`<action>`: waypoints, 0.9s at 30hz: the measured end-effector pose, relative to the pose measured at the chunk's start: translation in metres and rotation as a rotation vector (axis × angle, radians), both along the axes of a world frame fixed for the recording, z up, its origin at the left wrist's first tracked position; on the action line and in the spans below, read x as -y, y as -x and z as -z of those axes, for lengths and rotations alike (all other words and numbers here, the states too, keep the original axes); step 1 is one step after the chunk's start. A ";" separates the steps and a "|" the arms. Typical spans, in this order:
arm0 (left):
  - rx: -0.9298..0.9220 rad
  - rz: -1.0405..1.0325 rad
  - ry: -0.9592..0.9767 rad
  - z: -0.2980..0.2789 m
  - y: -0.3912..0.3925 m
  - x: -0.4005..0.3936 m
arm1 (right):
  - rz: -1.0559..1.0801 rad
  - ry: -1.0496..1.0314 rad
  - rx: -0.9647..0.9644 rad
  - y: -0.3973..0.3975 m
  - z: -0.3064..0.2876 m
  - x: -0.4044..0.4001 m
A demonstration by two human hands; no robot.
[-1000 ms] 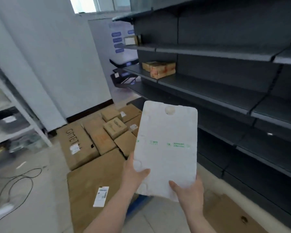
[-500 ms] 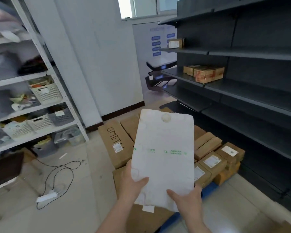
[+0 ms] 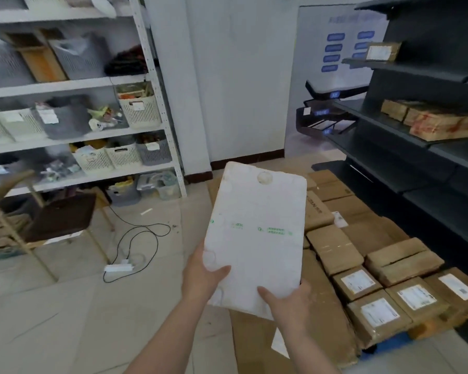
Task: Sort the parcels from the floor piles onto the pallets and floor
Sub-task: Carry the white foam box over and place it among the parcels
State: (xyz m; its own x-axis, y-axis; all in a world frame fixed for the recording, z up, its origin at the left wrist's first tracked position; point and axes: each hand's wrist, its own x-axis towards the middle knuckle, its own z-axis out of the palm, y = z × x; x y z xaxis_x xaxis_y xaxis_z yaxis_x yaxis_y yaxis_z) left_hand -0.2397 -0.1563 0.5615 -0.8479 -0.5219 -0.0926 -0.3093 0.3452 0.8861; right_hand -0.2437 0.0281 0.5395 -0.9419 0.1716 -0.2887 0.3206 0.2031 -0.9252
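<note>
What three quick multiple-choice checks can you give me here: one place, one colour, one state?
1. Where do the labelled cardboard parcels lie from the foam parcel?
A left
B right
C on the white rack

2. What colour is the print on the foam parcel?
A green
B red
C black

3. How is the foam parcel held?
A lying on the floor
B left hand only
C both hands at its near edge

Answers: B, they lie stacked at lower right; A, green marks cross its middle; C, left hand and right hand each have a grip there.
</note>
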 end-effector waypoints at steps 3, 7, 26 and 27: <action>0.027 -0.041 0.001 0.006 0.018 0.057 | -0.033 -0.027 -0.010 0.024 0.005 0.058; 0.034 -0.019 0.007 0.015 0.047 0.146 | -0.004 -0.006 -0.011 0.053 0.008 0.146; 0.023 0.261 -0.026 0.018 0.314 0.301 | 0.238 -0.005 0.022 0.286 0.030 0.309; 0.026 0.277 -0.024 0.016 0.336 0.299 | 0.249 -0.010 0.030 0.306 0.030 0.307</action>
